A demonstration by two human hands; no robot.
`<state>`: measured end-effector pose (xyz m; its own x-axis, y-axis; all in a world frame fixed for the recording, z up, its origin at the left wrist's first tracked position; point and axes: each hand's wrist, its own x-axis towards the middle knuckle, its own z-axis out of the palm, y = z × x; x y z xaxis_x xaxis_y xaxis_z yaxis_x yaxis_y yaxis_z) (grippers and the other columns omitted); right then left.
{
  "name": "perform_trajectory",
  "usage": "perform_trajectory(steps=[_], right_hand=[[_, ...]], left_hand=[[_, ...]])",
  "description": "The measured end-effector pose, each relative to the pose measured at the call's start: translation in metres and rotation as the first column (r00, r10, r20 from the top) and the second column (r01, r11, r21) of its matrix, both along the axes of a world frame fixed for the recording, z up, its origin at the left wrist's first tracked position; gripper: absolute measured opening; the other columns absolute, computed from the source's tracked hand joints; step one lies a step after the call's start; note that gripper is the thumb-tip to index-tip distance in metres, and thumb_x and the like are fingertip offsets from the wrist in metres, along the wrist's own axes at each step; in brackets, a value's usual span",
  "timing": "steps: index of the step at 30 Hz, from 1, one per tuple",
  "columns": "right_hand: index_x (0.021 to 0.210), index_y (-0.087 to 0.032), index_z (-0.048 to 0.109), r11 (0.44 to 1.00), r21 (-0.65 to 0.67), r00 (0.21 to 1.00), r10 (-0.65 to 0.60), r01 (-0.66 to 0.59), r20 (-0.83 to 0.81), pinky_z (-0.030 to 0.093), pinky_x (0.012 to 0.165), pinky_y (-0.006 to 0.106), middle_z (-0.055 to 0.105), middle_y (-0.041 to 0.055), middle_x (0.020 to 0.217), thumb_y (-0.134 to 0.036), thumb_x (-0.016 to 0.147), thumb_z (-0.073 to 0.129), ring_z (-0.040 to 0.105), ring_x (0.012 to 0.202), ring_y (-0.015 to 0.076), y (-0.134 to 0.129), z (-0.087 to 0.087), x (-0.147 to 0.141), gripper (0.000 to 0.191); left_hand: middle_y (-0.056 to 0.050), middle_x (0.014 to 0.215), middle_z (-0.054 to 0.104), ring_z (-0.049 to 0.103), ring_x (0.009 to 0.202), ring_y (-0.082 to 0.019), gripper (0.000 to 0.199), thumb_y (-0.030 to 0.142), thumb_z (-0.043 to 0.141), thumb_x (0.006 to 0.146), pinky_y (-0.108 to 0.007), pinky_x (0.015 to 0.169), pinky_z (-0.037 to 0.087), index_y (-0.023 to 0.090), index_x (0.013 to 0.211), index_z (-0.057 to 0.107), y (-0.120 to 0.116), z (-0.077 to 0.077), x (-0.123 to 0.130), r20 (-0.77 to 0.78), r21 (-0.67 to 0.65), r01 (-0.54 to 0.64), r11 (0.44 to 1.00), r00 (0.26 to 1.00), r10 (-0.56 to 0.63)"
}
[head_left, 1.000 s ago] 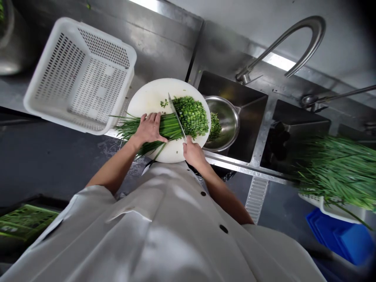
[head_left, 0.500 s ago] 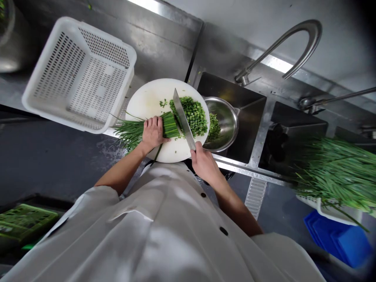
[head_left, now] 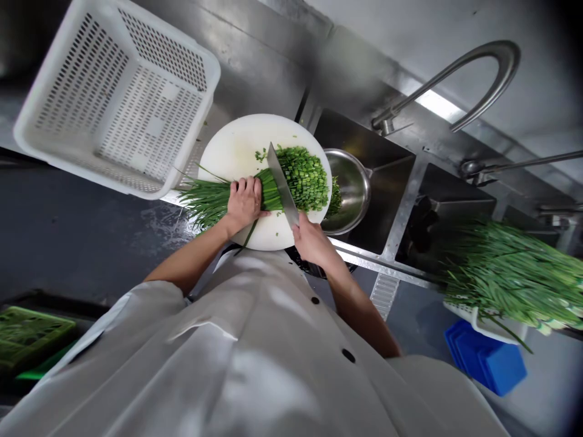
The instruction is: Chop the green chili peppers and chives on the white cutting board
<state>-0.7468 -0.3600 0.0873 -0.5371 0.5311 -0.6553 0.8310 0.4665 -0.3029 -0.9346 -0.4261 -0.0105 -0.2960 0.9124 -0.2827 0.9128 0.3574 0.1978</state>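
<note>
Stainless-steel counter (head_left: 241, 85) runs beneath your work, meeting a dark sink basin (head_left: 387, 209) on the right. Compared with half a second ago, your long flat steel knife (head_left: 282, 185) has shifted left, off the heap of chopped green pieces (head_left: 310, 179) to the cut end of the long green stems (head_left: 207, 197), so it seems placed at a cutting line. Your left hand (head_left: 245, 200) has its fingers together, clamped over the stems, thumb on the near side; your right hand (head_left: 312, 240) is closed round the knife's handle. Stems and pieces lie on the round white cutting board (head_left: 228, 145), which overlaps a shiny metal bowl (head_left: 355, 188) holding more pieces. Left stands a white perforated plastic basket (head_left: 209, 60); far right, more leafy green stalks (head_left: 514, 273).
</note>
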Motion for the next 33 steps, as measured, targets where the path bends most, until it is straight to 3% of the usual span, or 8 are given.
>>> perform_trajectory(steps=[5, 12, 15, 18, 23, 25, 30, 33], right_hand=[[0.143, -0.01, 0.043, 0.995, 0.102, 1.0, -0.023, 0.023, -0.005, 0.049, 0.086, 0.038, 0.073, 0.0189, 0.107, -0.029, 0.108, 0.031, 0.068, 0.103, 0.033, 0.006, -0.043, -0.021, 0.042], [0.138, -0.012, 0.046, 0.987, 0.157, 0.998, 0.037, -0.044, 0.046, 0.044, 0.072, 0.032, 0.072, 0.0138, 0.09, -0.029, 0.107, 0.034, 0.069, 0.088, 0.0298, -0.018, 0.034, 0.019, 0.037], [0.135, -0.011, 0.049, 0.994, 0.093, 0.994, 0.043, -0.053, 0.101, 0.044, 0.07, 0.031, 0.072, 0.0125, 0.089, -0.027, 0.106, 0.038, 0.069, 0.085, 0.0276, -0.025, 0.048, 0.024, 0.035], [0.136, -0.011, 0.05, 0.999, 0.042, 0.996, 0.021, -0.024, 0.09, 0.046, 0.072, 0.03, 0.072, 0.0138, 0.095, -0.028, 0.107, 0.037, 0.07, 0.089, 0.0268, -0.019, 0.027, 0.01, 0.036], [0.147, -0.008, 0.042, 0.995, 0.099, 1.0, -0.015, 0.014, 0.006, 0.049, 0.082, 0.035, 0.073, 0.0183, 0.109, -0.026, 0.108, 0.031, 0.069, 0.101, 0.0305, 0.0, -0.038, -0.028, 0.044], [0.147, -0.008, 0.042, 0.991, 0.137, 1.0, -0.005, 0.007, -0.02, 0.048, 0.085, 0.037, 0.073, 0.0184, 0.109, -0.028, 0.108, 0.031, 0.068, 0.103, 0.0324, 0.004, -0.044, -0.031, 0.045], [0.143, -0.012, 0.044, 0.979, 0.204, 1.0, 0.013, -0.011, -0.005, 0.046, 0.077, 0.034, 0.073, 0.0154, 0.097, -0.032, 0.108, 0.032, 0.068, 0.095, 0.0316, -0.01, 0.009, 0.001, 0.042], [0.139, -0.013, 0.046, 0.986, 0.157, 0.997, 0.046, -0.055, 0.059, 0.043, 0.072, 0.03, 0.072, 0.0124, 0.091, -0.031, 0.107, 0.035, 0.069, 0.088, 0.0283, -0.024, 0.04, 0.018, 0.038]], left_hand=[[-0.029, 0.148, 0.046, 0.042, 0.134, -0.044, 0.092, 0.063, 0.054, 0.092, -0.055, 0.114, 0.027, 0.001, 0.156, 0.032, -0.001, 0.003, 0.0, 0.015, 0.002, -0.001, 1.0, 1.0, 0.001], [-0.029, 0.147, 0.047, 0.042, 0.134, -0.045, 0.09, 0.058, 0.054, 0.092, -0.056, 0.113, 0.028, 0.0, 0.157, 0.031, 0.0, 0.002, -0.001, 0.073, 0.014, -0.041, 0.999, 0.997, 0.04], [-0.029, 0.149, 0.046, 0.04, 0.135, -0.045, 0.09, 0.058, 0.053, 0.092, -0.057, 0.113, 0.028, 0.002, 0.159, 0.028, 0.0, 0.0, -0.001, 0.086, 0.015, -0.048, 0.999, 0.995, 0.047], [-0.028, 0.15, 0.045, 0.04, 0.136, -0.045, 0.091, 0.058, 0.054, 0.092, -0.057, 0.115, 0.026, 0.002, 0.159, 0.028, 0.001, -0.001, -0.001, 0.096, 0.006, -0.044, 0.999, 0.994, 0.043], [-0.03, 0.154, 0.042, 0.038, 0.14, -0.046, 0.095, 0.06, 0.057, 0.091, -0.057, 0.117, 0.024, 0.0, 0.159, 0.027, 0.002, 0.001, 0.0, 0.095, -0.004, -0.042, 0.999, 0.995, 0.042], [-0.029, 0.158, 0.037, 0.034, 0.144, -0.047, 0.103, 0.061, 0.061, 0.087, -0.058, 0.119, 0.022, 0.001, 0.161, 0.023, 0.001, 0.003, 0.0, 0.086, -0.01, -0.042, 0.999, 0.995, 0.043], [-0.027, 0.167, 0.026, 0.02, 0.153, -0.048, 0.119, 0.068, 0.071, 0.077, -0.06, 0.123, 0.014, 0.005, 0.164, 0.019, -0.006, 0.005, -0.005, 0.056, -0.033, -0.051, 0.998, 0.997, 0.052], [-0.027, 0.162, 0.034, 0.028, 0.149, -0.046, 0.117, 0.07, 0.069, 0.079, -0.058, 0.125, 0.013, 0.004, 0.163, 0.022, -0.007, 0.003, -0.007, 0.06, -0.013, -0.036, 0.999, 0.997, 0.037]])
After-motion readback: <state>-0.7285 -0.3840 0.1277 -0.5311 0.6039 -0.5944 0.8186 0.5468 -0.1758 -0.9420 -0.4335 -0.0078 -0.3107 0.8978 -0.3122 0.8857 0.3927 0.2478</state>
